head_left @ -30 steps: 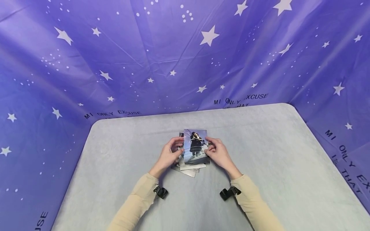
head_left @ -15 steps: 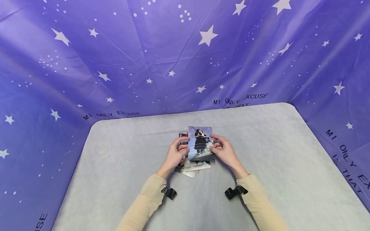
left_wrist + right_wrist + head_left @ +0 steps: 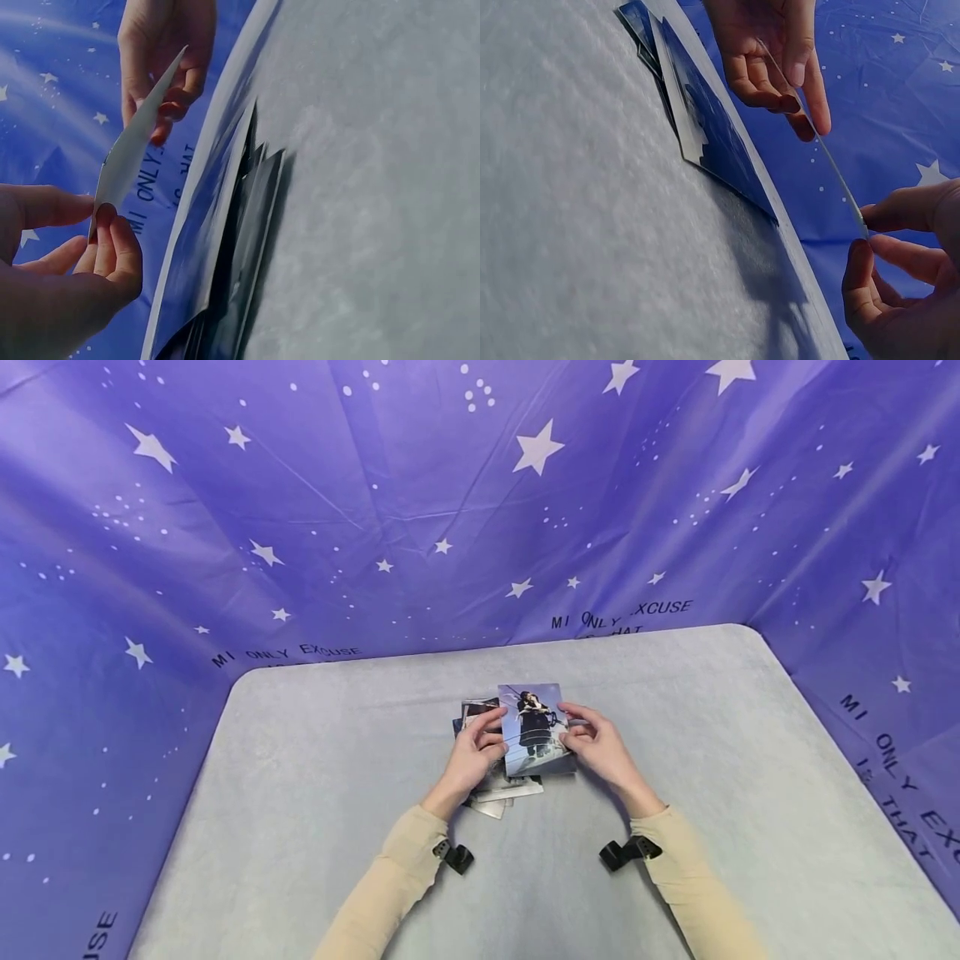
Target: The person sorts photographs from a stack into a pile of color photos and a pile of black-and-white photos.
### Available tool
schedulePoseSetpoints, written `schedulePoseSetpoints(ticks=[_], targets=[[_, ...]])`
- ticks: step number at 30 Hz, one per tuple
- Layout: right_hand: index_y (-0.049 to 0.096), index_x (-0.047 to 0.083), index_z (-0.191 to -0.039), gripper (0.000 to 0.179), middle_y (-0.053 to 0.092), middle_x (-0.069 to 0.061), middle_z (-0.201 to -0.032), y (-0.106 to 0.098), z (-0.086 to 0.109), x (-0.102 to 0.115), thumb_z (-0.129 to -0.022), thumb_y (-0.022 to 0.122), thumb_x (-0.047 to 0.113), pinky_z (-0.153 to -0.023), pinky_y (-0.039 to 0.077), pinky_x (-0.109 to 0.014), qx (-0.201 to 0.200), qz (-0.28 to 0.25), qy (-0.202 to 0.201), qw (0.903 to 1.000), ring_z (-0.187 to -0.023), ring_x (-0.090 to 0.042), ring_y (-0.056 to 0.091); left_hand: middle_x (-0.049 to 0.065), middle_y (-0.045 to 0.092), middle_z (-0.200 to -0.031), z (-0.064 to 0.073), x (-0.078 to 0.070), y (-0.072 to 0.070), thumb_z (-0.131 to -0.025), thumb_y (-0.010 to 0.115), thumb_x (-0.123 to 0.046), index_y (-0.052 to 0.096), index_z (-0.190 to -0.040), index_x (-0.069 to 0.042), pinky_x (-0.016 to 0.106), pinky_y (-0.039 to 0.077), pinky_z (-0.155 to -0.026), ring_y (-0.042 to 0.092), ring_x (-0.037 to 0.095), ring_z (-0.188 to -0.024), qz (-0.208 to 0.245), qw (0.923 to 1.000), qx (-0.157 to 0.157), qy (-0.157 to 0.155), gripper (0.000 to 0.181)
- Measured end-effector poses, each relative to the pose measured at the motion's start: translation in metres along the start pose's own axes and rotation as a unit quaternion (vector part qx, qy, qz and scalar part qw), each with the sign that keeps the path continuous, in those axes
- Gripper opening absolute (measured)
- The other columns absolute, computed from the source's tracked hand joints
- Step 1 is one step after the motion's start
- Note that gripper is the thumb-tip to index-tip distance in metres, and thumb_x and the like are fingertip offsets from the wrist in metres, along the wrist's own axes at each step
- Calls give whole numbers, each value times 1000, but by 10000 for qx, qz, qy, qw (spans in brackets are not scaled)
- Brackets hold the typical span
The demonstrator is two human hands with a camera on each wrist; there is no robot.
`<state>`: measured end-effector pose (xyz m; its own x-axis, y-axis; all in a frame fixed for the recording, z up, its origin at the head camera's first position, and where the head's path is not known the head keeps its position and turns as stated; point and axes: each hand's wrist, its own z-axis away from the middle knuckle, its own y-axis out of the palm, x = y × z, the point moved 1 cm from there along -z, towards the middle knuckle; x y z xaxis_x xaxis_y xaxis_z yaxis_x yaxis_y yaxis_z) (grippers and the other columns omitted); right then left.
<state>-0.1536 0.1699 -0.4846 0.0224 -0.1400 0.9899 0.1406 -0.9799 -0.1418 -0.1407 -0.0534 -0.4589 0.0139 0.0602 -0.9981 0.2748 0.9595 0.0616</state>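
Observation:
Between both hands, a photo card [image 3: 531, 727] of a couple on a ship's bow faces up toward the head camera. My left hand [image 3: 467, 766] pinches its left edge between thumb and fingers. On the opposite edge, the thumb and fingers of my right hand [image 3: 606, 755] pinch it too. Below lies an untidy pile of photo cards [image 3: 512, 790], partly hidden by the held one and the left hand. In the left wrist view the held card [image 3: 126, 161] appears almost edge-on, apart from the pile [image 3: 244, 247]. The right wrist view shows it as a thin sliver [image 3: 836, 176].
A pale grey cloth-like cover lies over the table [image 3: 322, 777], which has rounded far corners. Behind and beside it hangs a purple curtain [image 3: 420, 485] with white stars and black lettering. Each wrist carries a small black camera mount [image 3: 455, 857].
Both hands have shifted right and slightly away from the body, carrying the photo card with them. More of the pile now shows on its left side.

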Motion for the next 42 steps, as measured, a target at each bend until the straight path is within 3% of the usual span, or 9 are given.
schedulePoseSetpoints(ticks=[11, 16, 26, 33, 42], targets=[[46, -7, -138, 55, 45, -30, -121, -12, 3, -2, -84, 61, -10, -46, 38, -14, 110, -103, 152, 9998, -72, -5, 54, 34, 50, -125, -1, 6, 11, -81, 54, 18, 42, -136, 13, 20, 48, -74, 58, 39, -95, 97, 9999, -37, 44, 56], [45, -4, -140, 57, 47, -27, -116, -21, 5, -2, -85, 61, -9, -42, 35, -15, 258, -4, 192, 9995, -63, -5, 49, 30, 49, -124, -5, 14, 15, -82, 55, 18, 42, -137, 10, 21, 48, -74, 59, 29, -93, 191, 9998, 50, 11, 57], [44, -8, -138, 56, 54, -29, -107, -46, 7, 1, -85, 63, -8, -47, 44, -20, 421, 427, -92, 9982, -69, -8, 58, 33, 48, -124, -9, 6, 35, -81, 55, 19, 41, -136, 12, 19, 48, -72, 58, 20, -86, 330, 9992, 230, 41, 57], [45, -10, -136, 55, 54, -32, -116, -63, 10, 1, -86, 66, -4, -66, 52, -23, 648, 874, -239, 9938, -79, -11, 61, 33, 47, -126, -9, 11, 48, -81, 56, 18, 41, -136, 11, 19, 48, -73, 58, 20, -86, 387, 9991, 183, -77, 58], [46, -11, -135, 53, 54, -33, -116, -78, 19, -7, -85, 65, -4, -58, 49, -21, 462, 996, 59, 9939, -75, -7, 59, 25, 55, -123, -21, 46, 67, -79, 63, 17, 49, -136, 3, 21, 51, -71, 64, 26, -88, 260, 9993, -31, -284, 61]])
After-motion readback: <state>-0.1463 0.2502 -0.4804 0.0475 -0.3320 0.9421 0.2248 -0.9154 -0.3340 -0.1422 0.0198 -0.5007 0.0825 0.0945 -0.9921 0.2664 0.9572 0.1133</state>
